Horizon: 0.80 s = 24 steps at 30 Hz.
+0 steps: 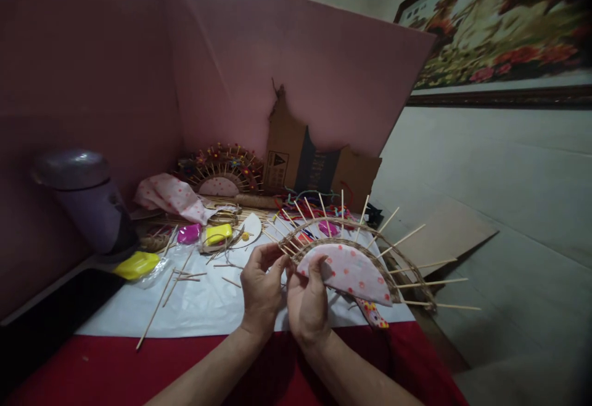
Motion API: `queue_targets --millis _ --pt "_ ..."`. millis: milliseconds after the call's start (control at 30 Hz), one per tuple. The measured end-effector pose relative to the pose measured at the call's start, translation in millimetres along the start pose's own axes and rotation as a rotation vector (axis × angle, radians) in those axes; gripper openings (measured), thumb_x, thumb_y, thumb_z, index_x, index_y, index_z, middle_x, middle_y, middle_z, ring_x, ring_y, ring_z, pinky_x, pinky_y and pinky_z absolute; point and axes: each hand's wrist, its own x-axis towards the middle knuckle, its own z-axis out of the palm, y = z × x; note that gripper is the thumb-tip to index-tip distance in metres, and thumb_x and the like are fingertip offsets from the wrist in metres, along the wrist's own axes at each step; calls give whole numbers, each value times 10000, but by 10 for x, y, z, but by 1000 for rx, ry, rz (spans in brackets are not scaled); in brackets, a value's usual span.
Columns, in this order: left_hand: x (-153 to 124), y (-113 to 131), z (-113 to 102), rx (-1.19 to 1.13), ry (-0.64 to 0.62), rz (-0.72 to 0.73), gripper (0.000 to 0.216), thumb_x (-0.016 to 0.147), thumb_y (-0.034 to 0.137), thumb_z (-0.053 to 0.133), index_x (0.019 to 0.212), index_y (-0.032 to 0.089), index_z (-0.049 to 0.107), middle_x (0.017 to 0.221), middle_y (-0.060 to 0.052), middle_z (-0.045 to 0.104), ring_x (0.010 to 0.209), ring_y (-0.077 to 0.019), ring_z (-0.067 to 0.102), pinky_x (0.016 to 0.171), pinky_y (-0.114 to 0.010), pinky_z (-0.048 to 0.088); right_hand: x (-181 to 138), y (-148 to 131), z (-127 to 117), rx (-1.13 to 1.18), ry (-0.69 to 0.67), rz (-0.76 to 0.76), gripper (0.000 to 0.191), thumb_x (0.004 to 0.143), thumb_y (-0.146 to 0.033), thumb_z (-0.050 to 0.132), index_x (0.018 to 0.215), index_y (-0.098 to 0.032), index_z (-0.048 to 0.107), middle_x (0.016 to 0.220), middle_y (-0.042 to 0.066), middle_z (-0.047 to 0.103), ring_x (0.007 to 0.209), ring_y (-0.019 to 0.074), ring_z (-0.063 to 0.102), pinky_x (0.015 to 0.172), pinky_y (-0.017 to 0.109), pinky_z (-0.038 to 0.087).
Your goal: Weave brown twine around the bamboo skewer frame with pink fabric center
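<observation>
Both my hands hold a half-round woven piece (pixel 356 270) above the table. It has a pink dotted fabric centre, a wicker band around it and thin wooden sticks fanning outwards. My right hand (pixel 308 298) grips the fabric centre at its left corner, thumb on top. My left hand (pixel 261 285) is closed in a pinch on the wicker strands and stick ends at the piece's left edge. A similar piece (pixel 222 174), decorated with small coloured flowers, stands at the back against the pink wall.
A white sheet (pixel 208 304) over a red cloth (pixel 92 369) covers the table. On it lie loose sticks (pixel 157 307), pink and yellow clay packets (pixel 217 233), dotted fabric (pixel 171 196) and coloured cords. A purple container (pixel 87 199) stands left; torn cardboard (pixel 319 168) leans behind.
</observation>
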Motion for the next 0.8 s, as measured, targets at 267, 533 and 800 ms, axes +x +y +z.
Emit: queue_targets --millis 267,533,800 --pt "-21 114 31 -135 138 -49 226 630 148 671 826 150 557 799 -34 675 795 -166 647 728 -290 511 -74 34 150 -11 -2 -25 177 728 -369 623 823 -220 622 838 -24 666 885 113 602 879 249 467" --pt "22 150 -106 -202 179 -58 181 623 176 699 776 148 606 740 -22 692 736 -158 649 697 -278 511 -146 199 251 35 -10 40 220 759 -434 566 830 -233 619 873 -23 662 937 118 585 943 272 426" --pt "39 60 -141 -184 202 -57 165 611 211 708 743 142 638 719 -30 698 690 -157 645 666 -276 508 -123 295 182 2 -32 52 413 766 -514 509 979 -172 598 992 29 643 1030 159 555 1016 349 344"
